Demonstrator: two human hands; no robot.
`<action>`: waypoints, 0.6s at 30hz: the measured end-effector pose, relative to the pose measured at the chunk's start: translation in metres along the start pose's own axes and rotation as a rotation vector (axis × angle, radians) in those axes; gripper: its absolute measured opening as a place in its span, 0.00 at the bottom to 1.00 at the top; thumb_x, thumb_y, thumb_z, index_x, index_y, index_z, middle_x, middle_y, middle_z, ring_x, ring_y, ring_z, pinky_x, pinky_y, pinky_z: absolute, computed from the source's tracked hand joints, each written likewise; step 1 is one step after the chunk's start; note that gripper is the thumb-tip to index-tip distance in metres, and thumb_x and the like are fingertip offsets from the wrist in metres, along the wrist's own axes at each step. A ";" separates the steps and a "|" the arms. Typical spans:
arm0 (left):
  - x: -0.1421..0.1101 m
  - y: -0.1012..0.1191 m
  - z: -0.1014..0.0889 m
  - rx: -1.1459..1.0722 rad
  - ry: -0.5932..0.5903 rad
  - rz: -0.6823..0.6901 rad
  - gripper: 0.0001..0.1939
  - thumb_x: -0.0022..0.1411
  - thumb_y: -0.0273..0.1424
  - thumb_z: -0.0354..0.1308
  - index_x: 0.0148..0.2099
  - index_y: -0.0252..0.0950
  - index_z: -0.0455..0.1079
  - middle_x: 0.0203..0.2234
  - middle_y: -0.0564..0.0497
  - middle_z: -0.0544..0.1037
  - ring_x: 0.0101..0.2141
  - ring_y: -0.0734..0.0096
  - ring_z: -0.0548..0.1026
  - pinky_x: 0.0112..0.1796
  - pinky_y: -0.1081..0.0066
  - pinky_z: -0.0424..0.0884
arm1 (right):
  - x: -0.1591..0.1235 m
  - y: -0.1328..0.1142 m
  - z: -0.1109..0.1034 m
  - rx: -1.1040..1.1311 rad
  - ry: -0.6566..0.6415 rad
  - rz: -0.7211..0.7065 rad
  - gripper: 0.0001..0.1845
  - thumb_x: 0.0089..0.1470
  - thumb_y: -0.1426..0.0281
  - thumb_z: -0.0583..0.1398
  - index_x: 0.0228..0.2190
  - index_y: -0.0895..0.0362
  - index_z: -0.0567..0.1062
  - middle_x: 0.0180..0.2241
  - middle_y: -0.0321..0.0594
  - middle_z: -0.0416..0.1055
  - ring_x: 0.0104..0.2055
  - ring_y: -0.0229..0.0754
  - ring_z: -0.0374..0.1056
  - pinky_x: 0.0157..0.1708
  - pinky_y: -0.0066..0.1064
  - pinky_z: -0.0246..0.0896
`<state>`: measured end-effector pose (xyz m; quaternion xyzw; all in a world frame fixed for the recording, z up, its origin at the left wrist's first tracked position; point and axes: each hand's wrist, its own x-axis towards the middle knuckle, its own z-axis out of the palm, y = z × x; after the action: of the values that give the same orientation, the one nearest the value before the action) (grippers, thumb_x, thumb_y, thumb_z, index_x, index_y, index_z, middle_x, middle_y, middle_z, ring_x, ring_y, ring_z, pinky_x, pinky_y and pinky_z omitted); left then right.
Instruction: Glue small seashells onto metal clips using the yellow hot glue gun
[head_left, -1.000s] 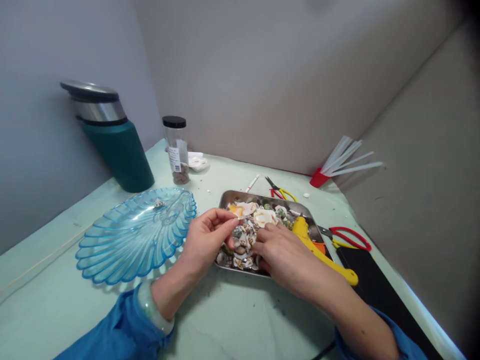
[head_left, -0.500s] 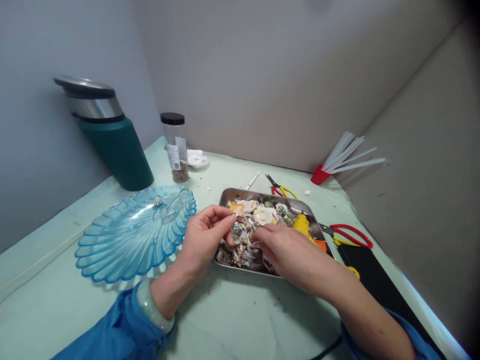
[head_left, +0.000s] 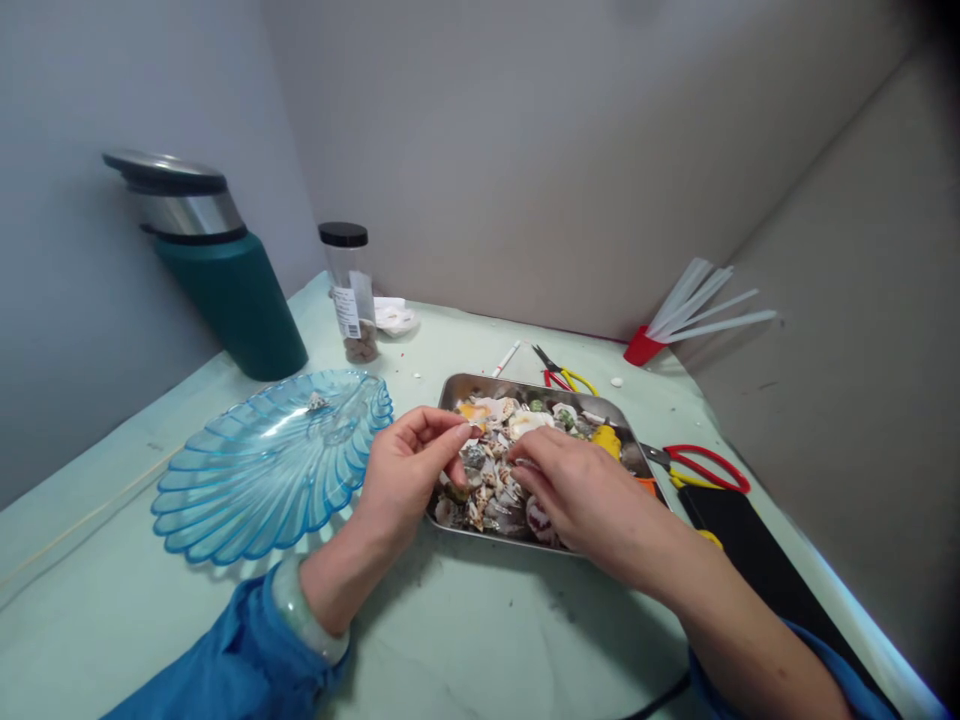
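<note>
My left hand (head_left: 416,460) is closed in a pinch over the left side of a metal tray (head_left: 495,541). Between its thumb and forefinger is a tiny shell-like piece (head_left: 475,431), mostly covered by the fingertips. My right hand (head_left: 581,490) hangs low over the tray's middle, its fingers bent with a small gap between thumb and forefinger; no held thing shows there. Mixed seashells (head_left: 491,485) fill the tray, spiral and flat ones among them. A white shell (head_left: 529,424) lies just beyond my right fingers. A yellow tool (head_left: 606,440) in the tray is partly hidden by that hand.
Left of the tray stands a blue shell-shaped dish (head_left: 262,470) with a small shell (head_left: 316,401) in it. Behind are a teal bottle (head_left: 232,300) and a clear jar (head_left: 351,300). Yellow-and-red pliers (head_left: 566,376), red-handled scissors (head_left: 705,468) and a red cup (head_left: 643,346) of white sticks stand around.
My right hand has shifted slightly, now covering part of the white shell and more of the yellow tool. Its thumb and forefinger look a little further apart. My left hand keeps its pinch.
</note>
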<state>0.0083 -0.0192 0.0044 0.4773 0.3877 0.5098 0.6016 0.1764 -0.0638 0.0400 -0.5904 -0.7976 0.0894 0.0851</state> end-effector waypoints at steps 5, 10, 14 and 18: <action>0.002 -0.001 -0.003 -0.026 0.015 0.040 0.05 0.54 0.29 0.62 0.32 0.34 0.70 0.12 0.58 0.71 0.15 0.81 0.67 0.23 0.80 0.61 | 0.002 -0.004 0.004 -0.032 0.002 0.031 0.06 0.59 0.75 0.51 0.32 0.57 0.67 0.31 0.40 0.71 0.31 0.40 0.65 0.29 0.28 0.51; 0.004 -0.001 -0.004 -0.035 0.050 0.071 0.06 0.54 0.30 0.62 0.32 0.33 0.69 0.11 0.59 0.70 0.14 0.82 0.66 0.22 0.80 0.61 | 0.008 -0.013 0.005 -0.233 -0.142 0.028 0.06 0.58 0.71 0.53 0.34 0.57 0.70 0.27 0.42 0.76 0.28 0.43 0.70 0.23 0.29 0.47; 0.005 -0.001 -0.004 -0.039 0.056 0.082 0.06 0.53 0.30 0.63 0.32 0.32 0.70 0.13 0.58 0.72 0.14 0.82 0.66 0.21 0.80 0.61 | 0.012 -0.016 0.003 -0.300 -0.157 0.025 0.07 0.55 0.69 0.57 0.34 0.59 0.73 0.27 0.48 0.77 0.29 0.49 0.73 0.23 0.31 0.49; 0.005 -0.002 -0.004 -0.038 0.050 0.088 0.06 0.53 0.29 0.63 0.31 0.33 0.70 0.12 0.58 0.71 0.14 0.81 0.66 0.21 0.80 0.60 | 0.015 -0.017 0.003 -0.354 -0.160 0.010 0.11 0.57 0.65 0.56 0.34 0.59 0.74 0.27 0.49 0.78 0.30 0.52 0.74 0.25 0.32 0.52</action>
<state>0.0062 -0.0136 0.0012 0.4695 0.3717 0.5547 0.5777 0.1557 -0.0545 0.0414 -0.5911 -0.8021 -0.0053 -0.0843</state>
